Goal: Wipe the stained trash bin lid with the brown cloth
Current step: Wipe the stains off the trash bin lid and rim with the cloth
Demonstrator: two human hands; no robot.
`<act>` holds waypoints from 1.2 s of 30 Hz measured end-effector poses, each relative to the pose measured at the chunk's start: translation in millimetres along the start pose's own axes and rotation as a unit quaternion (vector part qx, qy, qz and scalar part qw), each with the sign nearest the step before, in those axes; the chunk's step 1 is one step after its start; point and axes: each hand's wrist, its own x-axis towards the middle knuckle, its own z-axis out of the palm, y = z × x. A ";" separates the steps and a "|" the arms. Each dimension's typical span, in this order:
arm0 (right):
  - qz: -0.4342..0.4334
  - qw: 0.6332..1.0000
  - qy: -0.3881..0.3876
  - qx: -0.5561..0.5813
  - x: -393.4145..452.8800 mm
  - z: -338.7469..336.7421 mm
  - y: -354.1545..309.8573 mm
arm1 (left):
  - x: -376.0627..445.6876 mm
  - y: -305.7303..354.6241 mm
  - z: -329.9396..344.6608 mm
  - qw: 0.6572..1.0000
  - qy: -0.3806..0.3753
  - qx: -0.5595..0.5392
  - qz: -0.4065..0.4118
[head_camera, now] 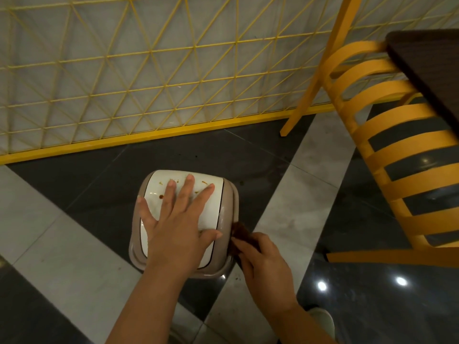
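Currently the trash bin point(185, 220) stands on the floor point(74, 256) near a yellow lattice partition point(124, 70), with a yellow slatted chair point(397, 150) and a dark bench point(427, 70) to the right. The bin's white lid point(211, 207) sits inside a beige rim and carries several small brown stains point(161, 196) toward its far edge.

The left hand point(173, 219) lies flat on the lid, fingers point(188, 184) straight and spread wide, apparently steadying the swing panel. The right hand point(263, 264) is just beside the bin's near right corner, its fingers curled round the brown cloth point(242, 234), which touches or nearly touches the beige rim; exact contact cannot be determined.

Risk assessment, as a judgement:
- The stains lie partly under and beyond the left fingers. If that hand is not moved, the cloth cannot reach them.
- The lid appears to be a pivoting type. Uneven downward pressure may tip it inward, and the cloth could slip into the bin.
- The bin looks light. A sideways wiping stroke without a firm hold could slide or topple it on the glossy tiles.
- A bunched cloth presents little surface and may smear the stains.
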 end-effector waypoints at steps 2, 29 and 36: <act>-0.016 0.998 0.007 -0.056 -1.6 0.2 3.3 | 0.0 0.2 -0.3 1.000 -0.002 -0.005 -0.001; 0.326 0.860 0.083 0.384 83.5 7.2 -21.9 | -0.4 2.5 -0.8 1.000 -0.003 -0.016 -0.011; 0.323 0.874 0.059 0.357 43.7 16.1 -21.1 | 1.0 3.6 0.0 1.000 -0.008 -0.013 -0.014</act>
